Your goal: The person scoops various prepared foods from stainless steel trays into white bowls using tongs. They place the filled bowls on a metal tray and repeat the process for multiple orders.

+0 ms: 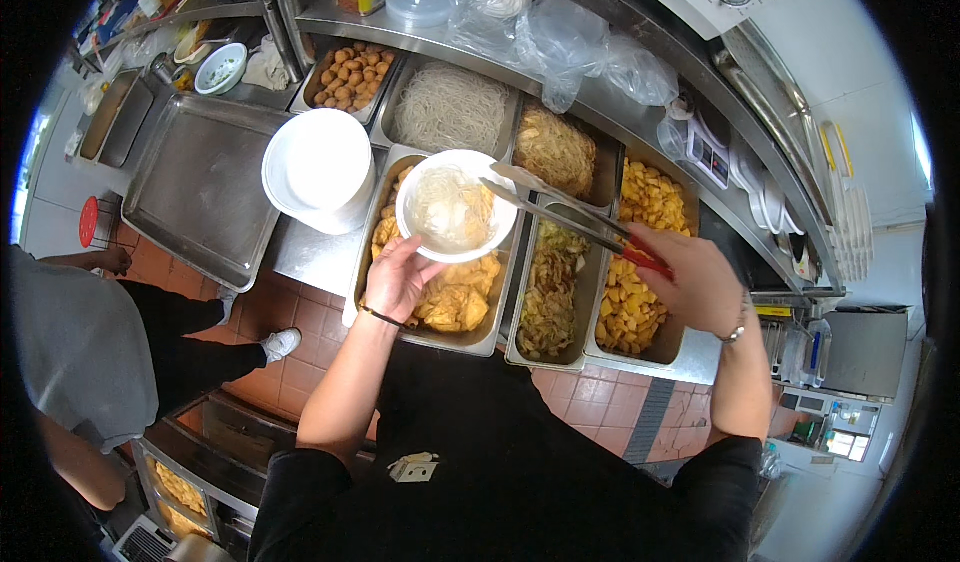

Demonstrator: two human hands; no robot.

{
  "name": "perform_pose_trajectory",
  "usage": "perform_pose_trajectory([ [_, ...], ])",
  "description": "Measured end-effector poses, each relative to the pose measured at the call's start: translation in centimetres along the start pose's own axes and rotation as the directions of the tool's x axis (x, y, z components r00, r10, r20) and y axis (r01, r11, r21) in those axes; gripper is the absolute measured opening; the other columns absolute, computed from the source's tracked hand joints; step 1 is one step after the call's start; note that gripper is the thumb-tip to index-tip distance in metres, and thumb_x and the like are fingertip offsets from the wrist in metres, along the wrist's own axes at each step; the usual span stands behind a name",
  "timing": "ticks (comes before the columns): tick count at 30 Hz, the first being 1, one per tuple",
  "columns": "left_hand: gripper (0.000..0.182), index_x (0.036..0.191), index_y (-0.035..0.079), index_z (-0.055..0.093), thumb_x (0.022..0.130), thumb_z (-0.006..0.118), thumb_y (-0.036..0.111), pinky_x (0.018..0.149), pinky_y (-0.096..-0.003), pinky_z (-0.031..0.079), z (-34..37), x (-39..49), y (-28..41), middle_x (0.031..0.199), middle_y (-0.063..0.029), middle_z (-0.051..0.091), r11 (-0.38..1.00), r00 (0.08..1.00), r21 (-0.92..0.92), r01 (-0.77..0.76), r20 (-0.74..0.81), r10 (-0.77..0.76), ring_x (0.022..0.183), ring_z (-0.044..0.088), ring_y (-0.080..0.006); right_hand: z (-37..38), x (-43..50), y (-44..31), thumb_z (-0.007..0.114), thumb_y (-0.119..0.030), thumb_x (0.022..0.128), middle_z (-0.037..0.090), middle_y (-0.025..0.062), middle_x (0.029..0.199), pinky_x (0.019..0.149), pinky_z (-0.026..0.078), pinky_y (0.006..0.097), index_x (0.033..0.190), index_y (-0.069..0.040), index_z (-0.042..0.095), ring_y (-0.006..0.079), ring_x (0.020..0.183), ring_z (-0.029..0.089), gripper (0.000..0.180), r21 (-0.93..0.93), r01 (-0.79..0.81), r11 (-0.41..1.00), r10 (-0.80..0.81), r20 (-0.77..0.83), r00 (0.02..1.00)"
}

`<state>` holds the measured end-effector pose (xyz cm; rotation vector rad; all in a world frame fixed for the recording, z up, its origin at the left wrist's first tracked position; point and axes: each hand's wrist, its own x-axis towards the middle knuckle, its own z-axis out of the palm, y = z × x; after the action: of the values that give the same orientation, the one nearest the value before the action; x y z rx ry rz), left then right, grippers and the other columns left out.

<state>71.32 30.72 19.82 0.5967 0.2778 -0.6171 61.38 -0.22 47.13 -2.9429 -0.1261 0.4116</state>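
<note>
My left hand (pixel 397 281) holds a white bowl (pixel 456 251) by its near rim, over a steel pan of yellow-brown fried pieces (pixel 457 299). Pale noodles (pixel 442 206) and some yellowish food lie inside the bowl. My right hand (pixel 686 273) is closed around the red grips of metal tongs (pixel 570 213), whose tips reach the bowl's right rim. Whether the tips hold food cannot be told. Beyond the bowl are pans of clear noodles (pixel 450 104) and browner noodles (pixel 555 149). Chopped cabbage (pixel 551 284) and diced yellow pieces (pixel 630 307) fill pans to the right.
A stack of white bowls (pixel 319 172) stands left of the held bowl, beside a large metal tray (pixel 202 179). Brown balls (pixel 352 74) fill a back pan. A steel shelf (pixel 420 41) with bagged containers and a scale (pixel 706 149) runs behind. Another person (pixel 82 337) stands at left.
</note>
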Motion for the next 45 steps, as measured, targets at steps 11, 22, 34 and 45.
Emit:
perform_pose_trajectory([
  [11,0.030,0.127,0.001,0.054,0.101,0.058,0.016,0.091,-0.0381,0.063,-0.3,1.1,0.5,0.125,-0.0148,0.062,0.991,0.999,0.137,-0.003,-0.033,0.007,0.114,0.064,-0.0239,6.7,-1.2,11.3,0.064,-0.028,0.092,0.071,0.0212,0.110,0.088,0.052,0.0483,0.139,-0.007,0.056,0.0403,0.102,0.066,0.052,-0.031,-0.324,0.946,0.323,-0.025,0.946],
  [22,0.008,0.093,0.010,0.058,0.100,0.061,0.013,0.084,-0.0354,0.061,1.4,-0.2,-2.1,0.104,-0.0068,0.069,0.967,0.986,0.255,0.003,-0.159,0.039,0.095,0.068,-0.0178,14.7,12.0,19.7,0.055,-0.021,0.094,0.070,0.0203,0.102,0.089,0.054,0.0483,0.115,-0.004,0.064,0.0386,0.099,0.068,0.029,-0.011,-0.411,0.911,0.407,0.162,0.899],
  [34,0.012,0.089,0.010,0.058,0.100,0.062,0.011,0.078,-0.0317,0.062,3.4,-1.2,-2.6,0.095,-0.0052,0.070,0.978,0.985,0.208,-0.019,-0.166,0.055,0.087,0.070,-0.0145,15.4,12.3,19.1,0.061,-0.024,0.093,0.070,0.0206,0.114,0.092,0.051,0.0494,0.128,-0.011,0.063,0.0402,0.110,0.063,0.037,-0.066,-0.432,0.899,0.437,0.144,0.888],
  [45,0.015,0.088,0.014,0.055,0.099,0.065,0.013,0.084,-0.0348,0.057,3.1,1.5,-3.0,0.093,-0.0006,0.067,0.964,0.979,0.266,-0.015,-0.191,0.068,0.091,0.066,-0.0133,4.6,-3.4,12.0,0.069,-0.017,0.091,0.070,0.0244,0.097,0.076,0.054,0.0430,0.127,-0.005,0.065,0.0417,0.085,0.069,0.038,0.128,-0.259,0.957,0.284,-0.253,0.925],
])
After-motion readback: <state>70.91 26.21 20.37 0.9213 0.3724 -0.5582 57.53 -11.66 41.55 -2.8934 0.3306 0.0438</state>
